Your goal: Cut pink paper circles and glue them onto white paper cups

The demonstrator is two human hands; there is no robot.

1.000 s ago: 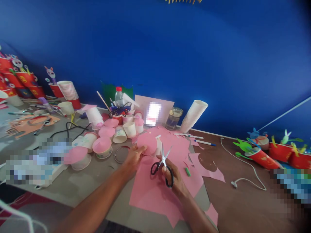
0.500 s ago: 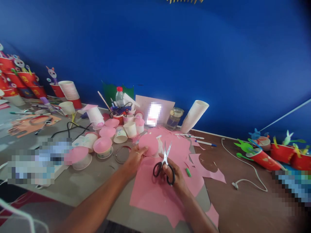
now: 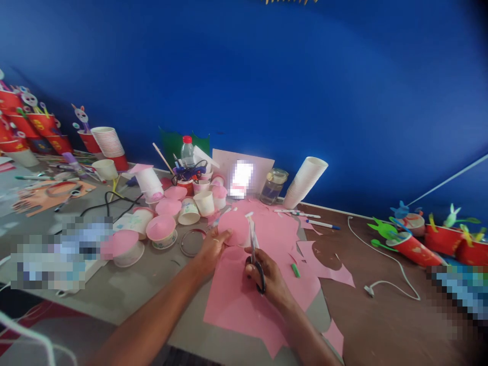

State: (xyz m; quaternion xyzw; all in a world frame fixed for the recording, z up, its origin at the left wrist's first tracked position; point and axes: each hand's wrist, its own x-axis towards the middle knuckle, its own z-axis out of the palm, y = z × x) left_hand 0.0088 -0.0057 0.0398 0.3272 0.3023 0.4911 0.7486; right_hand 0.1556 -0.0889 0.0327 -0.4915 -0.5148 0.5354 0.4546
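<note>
Both hands work at a pink paper disc over a pink sheet, scissors closed in the right.

Right hand (image 3: pixel 269 277) grips the black-handled scissors (image 3: pixel 254 251), blades together and pointing away, their tips at the edge of the pink paper disc (image 3: pixel 233 227); left hand (image 3: pixel 210 247) pinches that disc at its near-left edge, holding it just above the large pink sheet (image 3: pixel 244 300) on the table (image 3: pixel 362 325). Just right of the scissors lies a green marker (image 3: pixel 295 270). Left of the disc sit a clear ring (image 3: pixel 191 242) and pink-topped paper cups (image 3: pixel 162 230). Farther back stand a glass jar (image 3: pixel 273 186), a leaning stack of white cups (image 3: pixel 305 182) and a water bottle (image 3: pixel 186 151) against the blue wall (image 3: pixel 305 76).
</note>
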